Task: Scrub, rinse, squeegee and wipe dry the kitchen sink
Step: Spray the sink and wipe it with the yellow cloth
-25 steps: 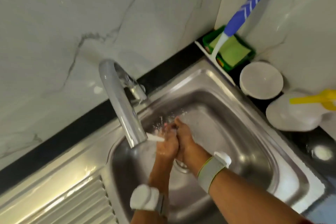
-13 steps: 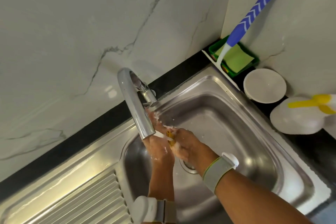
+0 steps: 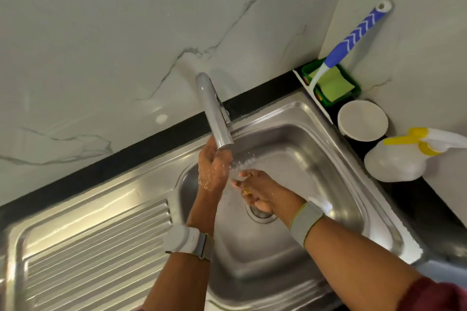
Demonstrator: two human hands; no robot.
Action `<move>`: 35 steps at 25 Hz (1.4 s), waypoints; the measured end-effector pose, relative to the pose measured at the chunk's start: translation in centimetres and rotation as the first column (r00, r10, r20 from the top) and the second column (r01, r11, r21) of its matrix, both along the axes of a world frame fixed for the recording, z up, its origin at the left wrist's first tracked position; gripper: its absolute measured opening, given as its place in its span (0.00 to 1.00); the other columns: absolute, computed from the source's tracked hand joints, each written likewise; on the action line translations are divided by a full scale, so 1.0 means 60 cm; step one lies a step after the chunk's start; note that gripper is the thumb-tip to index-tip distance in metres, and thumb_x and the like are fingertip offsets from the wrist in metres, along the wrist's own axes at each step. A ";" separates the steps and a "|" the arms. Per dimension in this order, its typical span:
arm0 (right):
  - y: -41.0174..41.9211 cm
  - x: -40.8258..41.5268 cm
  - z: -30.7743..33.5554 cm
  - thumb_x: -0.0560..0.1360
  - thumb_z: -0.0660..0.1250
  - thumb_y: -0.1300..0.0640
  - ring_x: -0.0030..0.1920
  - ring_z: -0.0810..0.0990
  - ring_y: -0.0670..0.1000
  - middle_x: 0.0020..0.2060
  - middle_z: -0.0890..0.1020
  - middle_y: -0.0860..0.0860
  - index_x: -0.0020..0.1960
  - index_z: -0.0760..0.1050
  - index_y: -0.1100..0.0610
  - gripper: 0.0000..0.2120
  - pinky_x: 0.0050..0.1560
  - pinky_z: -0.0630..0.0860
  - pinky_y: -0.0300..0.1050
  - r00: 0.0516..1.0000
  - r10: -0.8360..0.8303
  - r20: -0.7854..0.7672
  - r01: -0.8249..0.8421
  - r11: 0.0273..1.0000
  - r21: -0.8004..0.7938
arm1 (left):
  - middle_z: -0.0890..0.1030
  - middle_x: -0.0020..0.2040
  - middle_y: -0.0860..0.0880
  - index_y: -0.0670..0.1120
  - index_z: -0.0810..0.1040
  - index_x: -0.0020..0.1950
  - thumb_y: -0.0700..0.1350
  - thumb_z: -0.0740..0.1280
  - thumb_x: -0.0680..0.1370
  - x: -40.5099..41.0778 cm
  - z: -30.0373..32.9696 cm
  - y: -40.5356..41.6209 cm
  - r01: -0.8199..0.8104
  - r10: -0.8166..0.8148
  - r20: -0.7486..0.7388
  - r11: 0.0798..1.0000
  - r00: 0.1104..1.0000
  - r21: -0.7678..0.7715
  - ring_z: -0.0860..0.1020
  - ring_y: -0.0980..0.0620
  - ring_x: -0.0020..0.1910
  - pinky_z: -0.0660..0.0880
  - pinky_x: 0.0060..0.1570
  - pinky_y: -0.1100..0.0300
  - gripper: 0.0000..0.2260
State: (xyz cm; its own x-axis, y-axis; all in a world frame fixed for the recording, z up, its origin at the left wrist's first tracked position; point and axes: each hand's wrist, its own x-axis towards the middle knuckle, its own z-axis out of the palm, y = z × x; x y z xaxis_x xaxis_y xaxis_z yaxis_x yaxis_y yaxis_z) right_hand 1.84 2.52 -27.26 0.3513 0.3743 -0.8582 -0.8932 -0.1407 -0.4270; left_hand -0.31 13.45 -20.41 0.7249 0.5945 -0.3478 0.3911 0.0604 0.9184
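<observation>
Left hand [image 3: 213, 169] grip spread under tap [image 3: 214, 113] | right hand [image 3: 255, 190] grip unclear | both over sink [image 3: 316, 159] basin

Head-worn, looking steeply down and forward from close above the sink [image 3: 316, 139], toward the marble wall [image 3: 101, 45] corner; single view only.

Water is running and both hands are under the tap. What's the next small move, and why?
Probably draw the right hand back under the stream: the left hand sits directly below the tap spout with water running over it, while the right is beside the flow above the drain, something small and yellow showing at its fingers.
</observation>
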 end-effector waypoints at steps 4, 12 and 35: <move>-0.008 0.004 0.005 0.80 0.67 0.38 0.19 0.65 0.48 0.29 0.71 0.54 0.44 0.72 0.58 0.22 0.24 0.61 0.39 0.987 0.090 0.137 -0.046 0.955 -0.294 | 0.81 0.54 0.56 0.41 0.74 0.72 0.42 0.71 0.78 0.005 0.012 -0.001 0.047 -0.047 -0.006 0.999 0.999 -0.013 0.80 0.47 0.56 0.81 0.46 0.61 0.22; 0.008 0.004 0.007 0.82 0.69 0.52 0.21 0.64 0.50 0.25 0.69 0.54 0.37 0.70 0.58 0.18 0.25 0.61 0.41 0.983 0.047 0.176 0.017 0.937 -0.348 | 0.77 0.61 0.47 0.46 0.67 0.77 0.41 0.72 0.79 -0.002 0.014 -0.006 0.105 -0.097 -0.085 0.989 0.992 0.100 0.78 0.46 0.61 0.81 0.55 0.53 0.28; 0.001 0.052 0.025 0.74 0.54 0.75 0.27 0.71 0.53 0.33 0.74 0.57 0.53 0.78 0.59 0.20 0.29 0.65 0.43 0.977 -0.192 0.093 0.202 0.972 -0.119 | 0.84 0.55 0.50 0.54 0.81 0.61 0.47 0.82 0.70 -0.057 -0.105 0.016 0.069 -0.110 -0.224 0.980 0.968 -0.187 0.81 0.50 0.58 0.77 0.55 0.54 0.21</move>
State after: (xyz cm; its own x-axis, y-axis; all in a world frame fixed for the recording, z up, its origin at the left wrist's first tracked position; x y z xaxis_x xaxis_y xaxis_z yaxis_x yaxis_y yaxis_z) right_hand 4.99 2.57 -25.73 0.4766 0.1809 -0.8603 -0.8724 -0.0232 -0.4882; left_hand -3.71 14.42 -26.68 0.6593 0.4450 -0.6060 0.6032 0.1681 0.7797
